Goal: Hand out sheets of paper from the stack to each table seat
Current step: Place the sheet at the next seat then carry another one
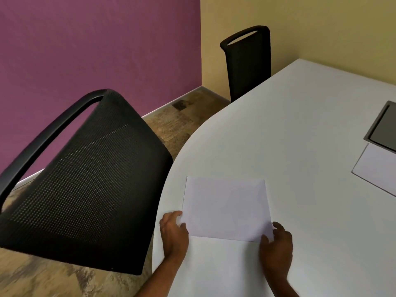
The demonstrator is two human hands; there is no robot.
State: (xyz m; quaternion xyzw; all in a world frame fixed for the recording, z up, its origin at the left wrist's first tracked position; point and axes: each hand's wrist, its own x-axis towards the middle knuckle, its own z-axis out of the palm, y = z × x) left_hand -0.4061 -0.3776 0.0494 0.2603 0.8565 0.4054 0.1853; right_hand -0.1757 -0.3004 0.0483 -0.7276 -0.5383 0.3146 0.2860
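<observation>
A white sheet of paper [227, 207] lies flat on the white table [300, 125] near its curved left edge, in front of a black mesh chair [90, 185]. My left hand [173, 232] pinches the sheet's near left corner. My right hand [276, 247] grips its near right corner, thumb on top. A second white sheet, or a stack of sheets, [377, 168] rests at the right edge of the view; I cannot tell how thick it is.
Another black chair [248, 63] stands at the table's far side against the yellow wall. A dark recessed panel [383, 127] sits in the tabletop at right, above the second sheet. A purple wall and a brown patterned floor lie to the left.
</observation>
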